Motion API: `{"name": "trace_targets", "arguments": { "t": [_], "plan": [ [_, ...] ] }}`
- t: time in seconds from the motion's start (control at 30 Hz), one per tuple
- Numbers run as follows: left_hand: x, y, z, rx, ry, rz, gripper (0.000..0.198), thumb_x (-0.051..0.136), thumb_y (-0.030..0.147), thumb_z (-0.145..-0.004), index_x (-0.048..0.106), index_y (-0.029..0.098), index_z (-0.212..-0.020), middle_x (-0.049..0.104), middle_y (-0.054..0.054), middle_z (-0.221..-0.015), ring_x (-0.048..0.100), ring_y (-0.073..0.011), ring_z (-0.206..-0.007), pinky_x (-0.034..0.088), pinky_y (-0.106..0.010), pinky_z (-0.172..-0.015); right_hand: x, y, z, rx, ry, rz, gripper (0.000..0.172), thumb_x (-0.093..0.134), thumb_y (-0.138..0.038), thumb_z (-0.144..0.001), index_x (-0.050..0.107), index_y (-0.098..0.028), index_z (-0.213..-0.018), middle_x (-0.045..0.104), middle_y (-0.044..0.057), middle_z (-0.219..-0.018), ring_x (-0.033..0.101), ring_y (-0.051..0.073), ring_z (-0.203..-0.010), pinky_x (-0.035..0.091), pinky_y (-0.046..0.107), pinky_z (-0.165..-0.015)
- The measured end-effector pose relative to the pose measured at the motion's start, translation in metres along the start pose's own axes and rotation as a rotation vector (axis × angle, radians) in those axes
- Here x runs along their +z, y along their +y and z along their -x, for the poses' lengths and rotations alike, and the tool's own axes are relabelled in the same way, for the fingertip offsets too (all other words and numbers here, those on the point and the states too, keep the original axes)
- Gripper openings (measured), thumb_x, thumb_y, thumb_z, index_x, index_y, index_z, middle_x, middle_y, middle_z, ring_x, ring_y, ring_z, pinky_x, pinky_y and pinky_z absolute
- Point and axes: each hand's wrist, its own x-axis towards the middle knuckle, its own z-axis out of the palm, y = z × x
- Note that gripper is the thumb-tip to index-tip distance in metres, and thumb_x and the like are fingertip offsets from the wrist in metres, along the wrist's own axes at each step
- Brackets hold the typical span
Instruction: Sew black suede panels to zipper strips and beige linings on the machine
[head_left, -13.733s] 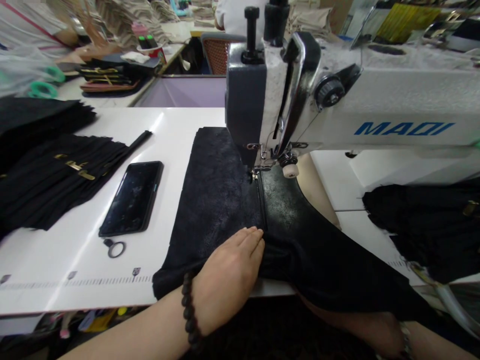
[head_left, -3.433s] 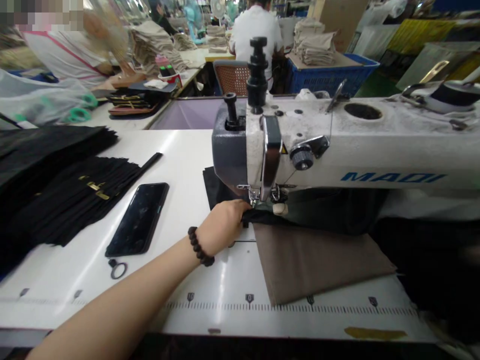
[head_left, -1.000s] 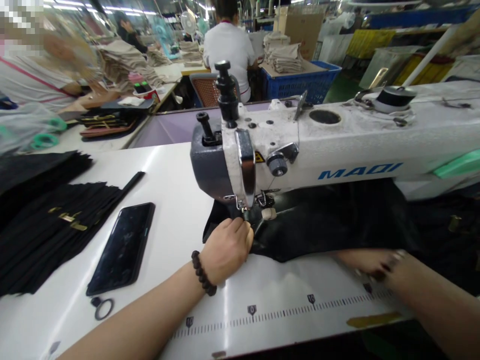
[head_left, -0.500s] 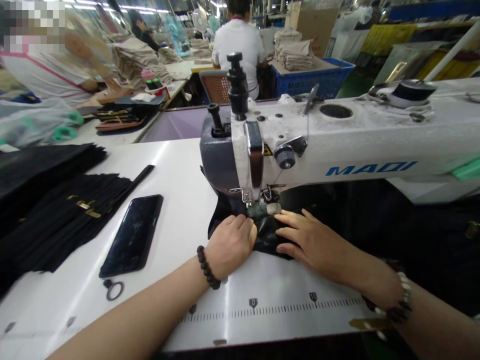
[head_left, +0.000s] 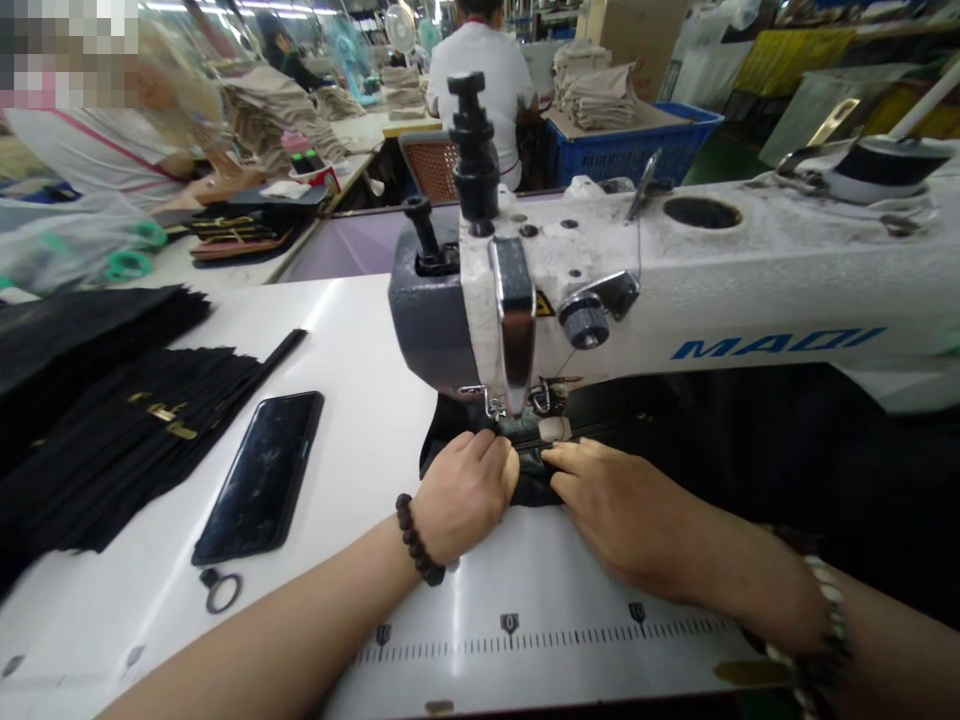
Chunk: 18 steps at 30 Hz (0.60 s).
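Note:
Black leather-like material [head_left: 536, 488] lies under the needle area of a white sewing machine [head_left: 757, 270]. My left hand [head_left: 466, 495], with a dark beaded bracelet, is closed on the material's near left part, fingers curled. Just to the right, my right hand [head_left: 615, 500] rests on the same piece, its fingers drawn together and pressing on it beside a small pale patch [head_left: 555, 429]. The metal presser parts [head_left: 517, 400] are directly beyond both hands. More dark material spreads to the right under the machine arm.
A phone [head_left: 260, 478] with a ring strap lies left of my left arm. Stacked black pieces with gold zipper pulls [head_left: 112, 430] cover the far left. A printed ruler [head_left: 510, 640] runs along the near edge. Two people in white shirts sit beyond, near a blue crate [head_left: 622, 150].
The fingers of my right hand have drawn closer together and down onto the material. My left hand is nearly in place. The view has shifted slightly, and the machine looks a little closer.

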Motion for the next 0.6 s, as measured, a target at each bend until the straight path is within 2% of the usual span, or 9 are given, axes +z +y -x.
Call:
{"name": "trace_targets", "arguments": {
  "t": [0.07, 0.13, 0.17, 0.23, 0.3, 0.4, 0.6],
  "plan": [
    [0.000, -0.001, 0.000, -0.008, -0.001, 0.014, 0.019, 0.035, 0.009, -0.087, 0.053, 0.012, -0.079, 0.054, -0.007, -0.073, 0.047, -0.0197, -0.067, 0.038, -0.031, -0.056, -0.004, 0.002, -0.003, 0.028, -0.030, -0.065, 0.023, 0.039, -0.013, -0.080, 0.062, -0.013, -0.078, 0.055, 0.014, -0.110, 0.050, 0.023, -0.103, 0.037, 0.046, -0.094],
    [0.000, -0.001, 0.001, -0.017, 0.004, 0.028, 0.020, 0.034, 0.009, -0.087, 0.053, 0.012, -0.079, 0.054, -0.008, -0.074, 0.048, -0.0201, -0.068, 0.039, -0.032, -0.056, -0.003, 0.005, -0.005, 0.053, -0.022, -0.122, 0.018, 0.045, -0.022, -0.080, 0.061, -0.014, -0.082, 0.051, 0.013, -0.117, 0.046, 0.025, -0.109, 0.031, 0.052, -0.097],
    [0.000, -0.001, 0.001, -0.021, 0.008, 0.033, 0.021, 0.034, 0.009, -0.087, 0.053, 0.011, -0.079, 0.055, -0.008, -0.075, 0.049, -0.0203, -0.068, 0.040, -0.032, -0.056, -0.001, 0.006, -0.005, 0.062, -0.014, -0.144, 0.021, 0.048, -0.028, -0.080, 0.060, -0.015, -0.090, 0.050, 0.013, -0.119, 0.045, 0.026, -0.111, 0.030, 0.054, -0.097],
    [0.000, 0.000, 0.002, -0.027, 0.008, 0.040, 0.022, 0.034, 0.009, -0.087, 0.053, 0.011, -0.079, 0.055, -0.009, -0.076, 0.049, -0.0207, -0.069, 0.041, -0.032, -0.057, 0.007, 0.006, -0.006, 0.071, 0.009, -0.156, 0.042, 0.054, -0.038, -0.077, 0.052, -0.015, -0.112, 0.050, 0.014, -0.119, 0.045, 0.026, -0.111, 0.030, 0.057, -0.096],
    [-0.001, 0.002, 0.004, -0.032, 0.001, 0.044, 0.022, 0.033, 0.009, -0.088, 0.054, 0.011, -0.080, 0.056, -0.009, -0.077, 0.050, -0.0207, -0.070, 0.042, -0.033, -0.058, 0.013, 0.005, -0.007, 0.086, 0.036, -0.117, 0.061, 0.061, -0.040, -0.073, 0.043, -0.013, -0.124, 0.052, 0.015, -0.117, 0.045, 0.028, -0.111, 0.031, 0.059, -0.094],
    [-0.005, 0.007, 0.007, -0.066, -0.030, 0.062, 0.022, 0.033, 0.007, -0.086, 0.054, 0.011, -0.082, 0.057, -0.011, -0.082, 0.052, -0.0215, -0.075, 0.045, -0.034, -0.062, 0.019, 0.004, -0.008, 0.095, 0.021, -0.079, 0.062, 0.064, -0.037, -0.071, 0.045, -0.010, -0.123, 0.051, 0.018, -0.119, 0.043, 0.031, -0.115, 0.030, 0.060, -0.094],
    [-0.013, 0.015, 0.010, -0.198, -0.079, 0.112, 0.024, 0.031, 0.006, -0.084, 0.054, 0.011, -0.087, 0.059, -0.012, -0.086, 0.056, -0.0227, -0.078, 0.050, -0.036, -0.064, 0.023, 0.004, -0.006, 0.079, 0.025, -0.043, 0.065, 0.060, -0.040, -0.074, 0.040, -0.009, -0.128, 0.038, 0.018, -0.134, 0.035, 0.031, -0.123, 0.027, 0.061, -0.096]
  ]
}}
